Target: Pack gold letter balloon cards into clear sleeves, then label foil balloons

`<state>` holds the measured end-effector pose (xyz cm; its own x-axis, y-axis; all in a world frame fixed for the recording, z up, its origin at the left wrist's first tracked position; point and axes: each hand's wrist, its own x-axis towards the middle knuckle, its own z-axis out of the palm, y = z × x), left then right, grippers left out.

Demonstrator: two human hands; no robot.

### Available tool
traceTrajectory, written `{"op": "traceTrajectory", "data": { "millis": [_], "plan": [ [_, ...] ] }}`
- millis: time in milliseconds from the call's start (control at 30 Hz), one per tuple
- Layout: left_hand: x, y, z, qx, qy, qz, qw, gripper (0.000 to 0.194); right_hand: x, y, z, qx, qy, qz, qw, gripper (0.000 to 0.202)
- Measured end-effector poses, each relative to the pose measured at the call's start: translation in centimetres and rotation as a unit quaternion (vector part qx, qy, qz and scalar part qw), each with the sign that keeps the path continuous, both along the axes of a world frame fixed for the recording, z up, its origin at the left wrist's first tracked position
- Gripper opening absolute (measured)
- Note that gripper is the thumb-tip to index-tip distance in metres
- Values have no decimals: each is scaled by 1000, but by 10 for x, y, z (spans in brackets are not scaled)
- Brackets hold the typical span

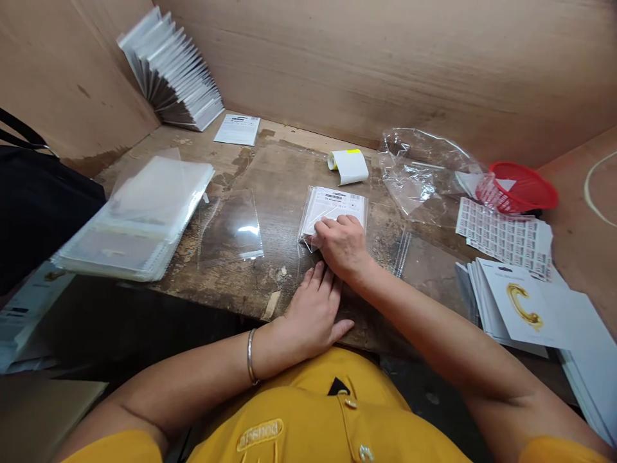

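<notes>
A white printed card in a clear plastic bag [343,204] lies flat on the wooden table in front of me. My right hand [341,245] rests on its near part with fingers curled, closed on the lower edge of the bag. What lies under the fingertips is hidden. Just nearer to my body, my left hand [315,310] lies palm down at the table edge, fingers stretched out. Its fingertips are close under my right hand, and it holds nothing. A single clear bag [231,226] lies flat to the left of the packet.
At left stands a thick stack of clear bags [139,218]; behind it lean many packed cards [171,71]. A label roll [348,167], crumpled plastic [424,173], red basket [523,186], sticker sheets [506,235] and balloon cards [523,302] occupy the back and right.
</notes>
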<state>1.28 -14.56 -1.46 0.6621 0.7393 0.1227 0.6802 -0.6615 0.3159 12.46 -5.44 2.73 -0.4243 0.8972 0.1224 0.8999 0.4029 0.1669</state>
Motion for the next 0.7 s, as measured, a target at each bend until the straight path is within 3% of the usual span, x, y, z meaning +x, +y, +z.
{"op": "traceTrajectory", "data": {
  "millis": [67, 167, 300, 500, 633, 700],
  "plan": [
    [-1, 1, 0, 2, 6, -4, 1000, 82, 5, -9, 7, -6, -5, -17, 1000, 30],
    [-1, 2, 0, 14, 8, 0, 1000, 82, 20, -29, 12, 12, -29, -63, 998, 51],
    [-1, 2, -2, 36, 16, -3, 999, 79, 40, -40, 7, -19, -28, -123, 992, 44],
    [8, 2, -3, 49, 39, -6, 998, 79, 43, -26, -5, -25, 4, -91, 996, 44],
    [14, 1, 17, 42, 80, 9, 996, 80, 45, -24, -8, -20, 0, -73, 997, 44],
    [6, 5, 36, 22, 62, -30, 997, 57, 50, -32, -9, 6, 11, -56, 998, 45]
  ]
}}
